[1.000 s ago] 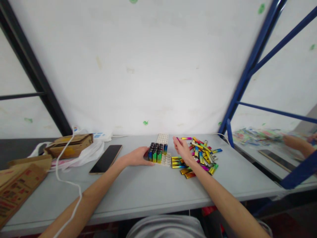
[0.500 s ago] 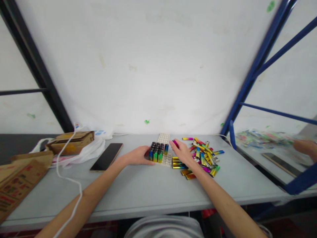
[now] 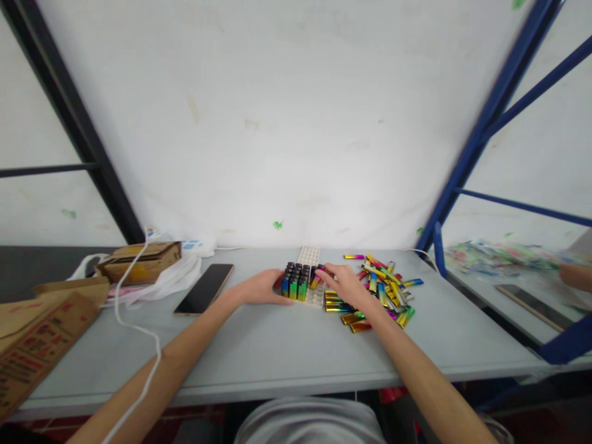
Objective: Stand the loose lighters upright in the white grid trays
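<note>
A white tray [image 3: 315, 301] with rows of round hollows lies on the table. On its left part, several shiny blue-green-gold lighters [image 3: 293, 288] stand upright in close rows, black ends up. My left hand [image 3: 264, 287] is curled round the left side of this block, thumb at the front corner and fingers behind. Over the tray, just right of the rows, my right hand [image 3: 345, 282] pinches a lighter [image 3: 316, 281] with gold and purple colouring, held tilted. Beside that hand lies a loose pile of bright metallic lighters [image 3: 383, 290], partly covered by the hand and forearm.
A dark phone [image 3: 204, 288] lies left of my left hand. Farther left are cardboard boxes [image 3: 139, 264], a white plastic bag and a white cable [image 3: 152, 345] crossing my left forearm. A blue metal frame [image 3: 441, 246] borders the right side; beyond it, another person's hand [image 3: 576, 275] shows.
My right hand has brought the lighter down and left, from above the pile's edge to beside the standing rows. The left hand keeps its place at the block. The view has shifted slightly.
</note>
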### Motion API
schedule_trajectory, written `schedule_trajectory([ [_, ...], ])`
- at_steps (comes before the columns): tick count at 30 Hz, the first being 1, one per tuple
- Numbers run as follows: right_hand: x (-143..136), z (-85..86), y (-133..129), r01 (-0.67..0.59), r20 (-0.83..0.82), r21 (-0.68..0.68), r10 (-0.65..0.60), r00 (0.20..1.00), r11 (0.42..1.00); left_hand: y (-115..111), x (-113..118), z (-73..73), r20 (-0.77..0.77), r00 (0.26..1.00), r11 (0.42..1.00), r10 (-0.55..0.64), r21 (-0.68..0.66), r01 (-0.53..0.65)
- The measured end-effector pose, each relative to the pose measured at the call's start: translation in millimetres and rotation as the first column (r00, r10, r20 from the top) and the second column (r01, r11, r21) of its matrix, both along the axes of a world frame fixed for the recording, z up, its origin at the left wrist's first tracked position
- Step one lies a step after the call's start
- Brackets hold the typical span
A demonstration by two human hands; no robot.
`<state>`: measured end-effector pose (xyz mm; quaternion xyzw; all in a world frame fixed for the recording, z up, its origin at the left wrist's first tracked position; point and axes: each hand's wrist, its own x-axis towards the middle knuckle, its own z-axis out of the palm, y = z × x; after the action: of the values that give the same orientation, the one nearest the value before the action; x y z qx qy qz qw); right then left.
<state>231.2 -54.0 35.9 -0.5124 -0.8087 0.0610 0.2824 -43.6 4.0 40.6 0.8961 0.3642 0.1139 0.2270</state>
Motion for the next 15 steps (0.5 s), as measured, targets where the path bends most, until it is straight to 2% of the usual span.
schedule_trajectory([
  [5, -3, -3.9, 2, -0.012, 0.192, -0.043, 0.02, 0.981, 0.999, 0, -1, -0.4, 0.011, 1.0, 1.0, 0.014, 0.011, -0.014],
  [8, -4, -3.4, 3, 0.059, 0.253, -0.021, -0.052, 0.966, 0.998, 0, 0, -0.5, -0.016, 1.0, 1.0, 0.015, 0.027, -0.015],
  [11, 5, 0.5, 3, 0.044, 0.239, -0.078, -0.024, 0.971, 0.996, 1, 0, -1.9, -0.023, 1.0, 0.999, 0.021, 0.033, -0.02],
  [15, 41, 7.3, 3, -0.046, 0.14, -0.239, 0.081, 0.987, 0.97, 4, 0, -5.4, -0.011, 0.999, 0.999, 0.032, 0.041, -0.031],
])
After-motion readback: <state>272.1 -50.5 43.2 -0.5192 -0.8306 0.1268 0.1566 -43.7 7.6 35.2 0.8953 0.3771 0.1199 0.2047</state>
